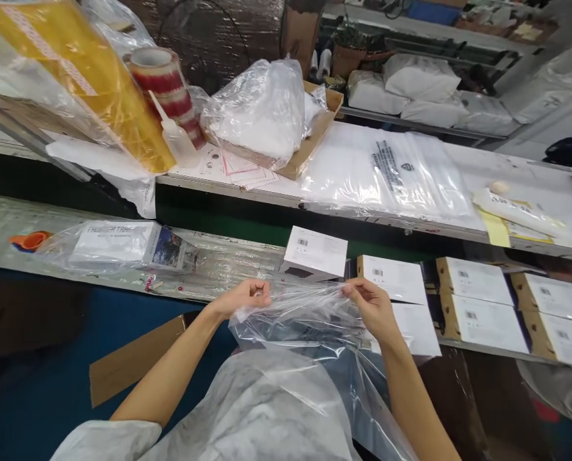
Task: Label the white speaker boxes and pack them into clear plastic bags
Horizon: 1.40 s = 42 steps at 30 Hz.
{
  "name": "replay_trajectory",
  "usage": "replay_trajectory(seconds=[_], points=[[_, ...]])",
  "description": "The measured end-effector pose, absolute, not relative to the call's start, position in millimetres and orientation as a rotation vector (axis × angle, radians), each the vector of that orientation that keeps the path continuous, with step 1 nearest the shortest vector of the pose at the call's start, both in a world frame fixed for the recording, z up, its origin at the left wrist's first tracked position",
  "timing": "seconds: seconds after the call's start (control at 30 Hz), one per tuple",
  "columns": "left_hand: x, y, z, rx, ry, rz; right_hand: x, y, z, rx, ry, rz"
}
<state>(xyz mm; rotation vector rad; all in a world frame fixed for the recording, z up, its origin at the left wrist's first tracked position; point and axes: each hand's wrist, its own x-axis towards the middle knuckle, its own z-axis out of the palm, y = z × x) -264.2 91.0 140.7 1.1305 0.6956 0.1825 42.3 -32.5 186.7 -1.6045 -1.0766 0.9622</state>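
A clear plastic bag (305,320) is stretched between my two hands, in front of my body. My left hand (245,298) pinches its edge with the fingers curled. At the opposite end of that edge, my right hand (369,304) grips the film between thumb and fingers. Just beyond the bag stands a white box (315,251) with a barcode on top. To the left, a bagged box (117,242) lies on the narrow bench, wrapped in loose clear film. More white boxes (394,278) sit right of my right hand, partly behind it.
On the raised shelf lie a stack of clear bags (386,169), a carton (314,144) with a plastic bundle, tape rolls (163,83) and a yellow roll (107,89). An orange tape holder (31,241) is at the bench's left. Several white boxes (487,317) line the right.
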Motion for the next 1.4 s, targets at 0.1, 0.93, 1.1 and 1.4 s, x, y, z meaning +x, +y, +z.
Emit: replay_trajectory(seconds=[0.1,0.93,1.1,1.4], points=[[-269,107,144,1.255,0.493,-0.041,40,-44,169,-1.483,-0.795,0.794],[-260,141,121,1.158,0.534,0.144,30,-60,114,-1.978,-0.518,0.763],[-192,184,82,1.435,0.995,0.791,39,-26,93,-1.915,-0.648,0.537],[-142,200,50,0.853,0.874,0.911,-15,4,56,-1.734,-0.31,0.561]])
